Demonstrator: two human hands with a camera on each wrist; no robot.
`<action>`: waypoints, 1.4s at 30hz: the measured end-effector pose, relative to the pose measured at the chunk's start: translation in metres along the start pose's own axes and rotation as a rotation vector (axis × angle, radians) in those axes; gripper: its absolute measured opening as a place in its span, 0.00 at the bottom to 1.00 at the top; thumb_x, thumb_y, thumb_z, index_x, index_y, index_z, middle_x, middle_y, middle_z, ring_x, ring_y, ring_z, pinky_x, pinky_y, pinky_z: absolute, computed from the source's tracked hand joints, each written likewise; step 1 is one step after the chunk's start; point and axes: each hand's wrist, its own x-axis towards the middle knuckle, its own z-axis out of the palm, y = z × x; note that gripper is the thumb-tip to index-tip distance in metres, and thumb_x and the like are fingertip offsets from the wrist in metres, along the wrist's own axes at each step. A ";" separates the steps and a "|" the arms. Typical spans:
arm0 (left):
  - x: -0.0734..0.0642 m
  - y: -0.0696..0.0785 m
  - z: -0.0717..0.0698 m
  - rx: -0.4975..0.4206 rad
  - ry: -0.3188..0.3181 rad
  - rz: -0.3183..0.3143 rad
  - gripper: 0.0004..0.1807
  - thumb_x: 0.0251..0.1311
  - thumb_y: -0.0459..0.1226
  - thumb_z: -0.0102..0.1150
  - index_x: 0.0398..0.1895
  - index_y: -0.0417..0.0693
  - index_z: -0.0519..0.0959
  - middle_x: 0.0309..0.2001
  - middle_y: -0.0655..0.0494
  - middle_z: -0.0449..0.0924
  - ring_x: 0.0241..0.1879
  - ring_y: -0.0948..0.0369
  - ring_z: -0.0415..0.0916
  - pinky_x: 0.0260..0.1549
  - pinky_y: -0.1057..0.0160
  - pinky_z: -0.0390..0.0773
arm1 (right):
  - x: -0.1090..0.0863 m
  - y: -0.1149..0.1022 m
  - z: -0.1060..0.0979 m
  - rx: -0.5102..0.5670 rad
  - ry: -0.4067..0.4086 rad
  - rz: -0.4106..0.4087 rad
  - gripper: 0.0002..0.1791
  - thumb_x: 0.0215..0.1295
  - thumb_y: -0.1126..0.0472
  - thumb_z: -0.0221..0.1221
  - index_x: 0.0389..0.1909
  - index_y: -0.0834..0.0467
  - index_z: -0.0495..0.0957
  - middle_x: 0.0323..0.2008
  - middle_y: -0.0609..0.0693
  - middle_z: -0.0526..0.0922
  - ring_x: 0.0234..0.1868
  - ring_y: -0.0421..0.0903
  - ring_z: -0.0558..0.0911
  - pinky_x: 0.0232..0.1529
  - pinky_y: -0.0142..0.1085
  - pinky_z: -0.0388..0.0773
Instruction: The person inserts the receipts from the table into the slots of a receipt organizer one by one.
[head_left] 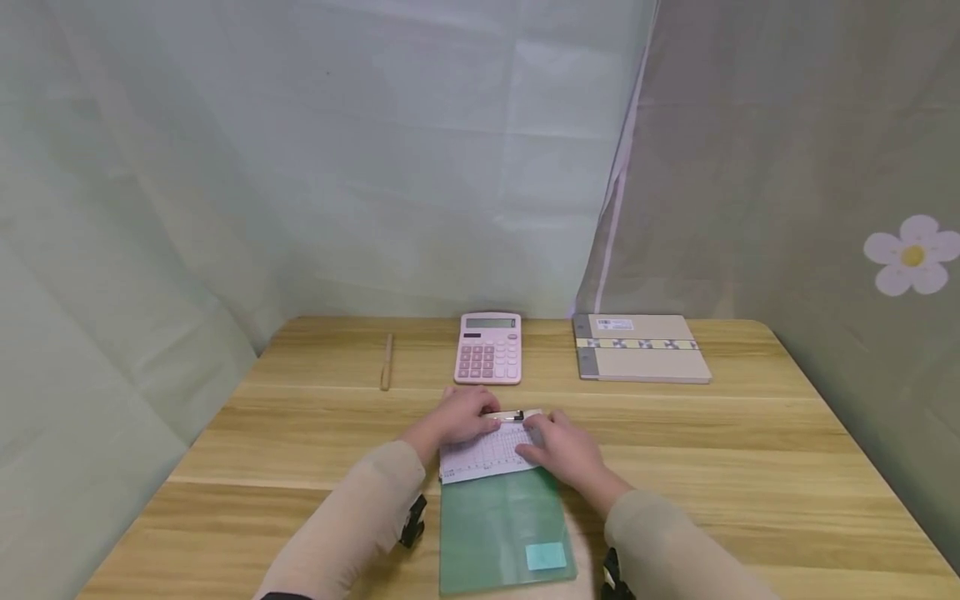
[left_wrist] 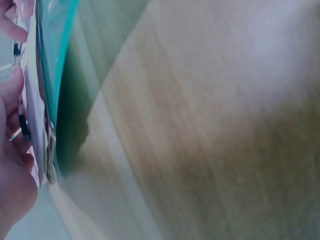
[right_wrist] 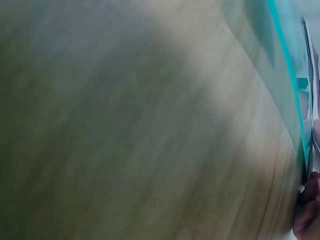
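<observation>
A stack of printed grid sheets lies across the upper part of a translucent green folder that has a pale blue label. A metal clip with black ends runs along the top of the stack. My left hand grips the stack's upper left, its thumb against the clip. My right hand holds the stack's right side, thumb on the printed face. In the left wrist view, fingers show by the clip and the layered paper edges. The right wrist view catches only part of the right hand.
Behind the hands stands a pink calculator on the wooden table. To its left lies a thin wooden-coloured stick. A beige notebook with a patterned band is at the back right. Curtains hang behind the table.
</observation>
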 end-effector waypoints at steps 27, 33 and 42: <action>-0.003 0.004 0.008 0.042 0.038 0.005 0.20 0.56 0.52 0.61 0.48 0.55 0.76 0.48 0.61 0.76 0.51 0.59 0.69 0.52 0.53 0.58 | 0.000 0.002 -0.005 -0.066 -0.019 0.066 0.31 0.52 0.38 0.64 0.53 0.52 0.77 0.36 0.52 0.71 0.27 0.46 0.70 0.24 0.39 0.67; -0.003 0.005 0.011 0.018 0.020 0.041 0.22 0.57 0.54 0.58 0.52 0.57 0.75 0.54 0.60 0.74 0.57 0.56 0.65 0.55 0.49 0.57 | -0.006 0.010 -0.012 -0.097 -0.030 0.052 0.31 0.50 0.39 0.65 0.52 0.52 0.78 0.32 0.49 0.68 0.26 0.44 0.68 0.22 0.37 0.63; -0.012 -0.003 0.008 0.016 0.001 0.066 0.26 0.56 0.54 0.60 0.56 0.55 0.74 0.57 0.58 0.72 0.60 0.54 0.62 0.56 0.48 0.56 | -0.019 0.025 -0.018 -0.110 -0.011 0.047 0.31 0.50 0.39 0.65 0.51 0.52 0.78 0.32 0.48 0.68 0.25 0.44 0.67 0.22 0.36 0.63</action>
